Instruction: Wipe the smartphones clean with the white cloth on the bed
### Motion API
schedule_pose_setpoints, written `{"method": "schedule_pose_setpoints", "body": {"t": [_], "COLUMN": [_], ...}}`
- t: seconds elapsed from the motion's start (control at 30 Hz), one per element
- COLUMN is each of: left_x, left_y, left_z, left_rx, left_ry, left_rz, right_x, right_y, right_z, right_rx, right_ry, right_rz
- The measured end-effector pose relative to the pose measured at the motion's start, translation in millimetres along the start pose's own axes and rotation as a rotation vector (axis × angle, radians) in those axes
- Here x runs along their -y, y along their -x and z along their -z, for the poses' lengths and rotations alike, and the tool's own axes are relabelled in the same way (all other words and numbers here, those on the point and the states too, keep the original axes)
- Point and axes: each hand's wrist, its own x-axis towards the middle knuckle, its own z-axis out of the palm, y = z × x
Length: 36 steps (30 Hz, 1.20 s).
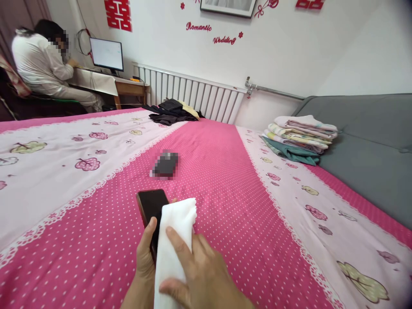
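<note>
A smartphone [152,204] with a dark screen and a reddish edge is held up in front of me. My left hand [146,253] grips it, thumb along the near side and a fingertip just showing past the far edge. Over the right part of the screen lies a folded white cloth [175,214]. My right hand [201,270] holds this cloth against the phone, index finger and thumb on top of it, the other fingers curled at its right edge. The cloth hides the phone's lower right part.
Beneath is a bed with a pink dotted cover [219,184]. A blurred dark object [166,164] lies beyond the phone. Dark clothes [172,110] lie at the far edge, folded fabrics [299,133] by the grey headboard [370,128]. A person [41,64] sits at a desk with a monitor [107,53].
</note>
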Motion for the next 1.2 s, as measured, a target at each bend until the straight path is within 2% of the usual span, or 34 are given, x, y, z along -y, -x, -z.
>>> {"method": "schedule_pose_setpoints", "body": {"t": [0.2, 0.43, 0.8, 1.0, 1.2], "left_x": [-1, 3, -1, -2, 1], "left_y": [-5, -9, -14, -14, -14], "left_z": [-6.2, -13.5, 0.7, 6.6, 2.5], "left_rx": [-0.076, -0.020, 0.052, -0.029, 0.155], "left_ry": [-0.007, 0.013, -0.016, -0.066, -0.081], "left_rz": [-0.048, -0.176, -0.185, -0.164, -0.173], "right_x": [4, 4, -3, -8, -6], "right_y": [-1, -4, -3, -1, -2], "right_z": [3, 10, 16, 24, 27], "right_rx": [0.007, 0.077, 0.026, 0.025, 0.069], "right_ry": [0.024, 0.064, 0.100, 0.123, 0.134], "right_rz": [-0.022, -0.237, -0.289, -0.298, -0.323]}}
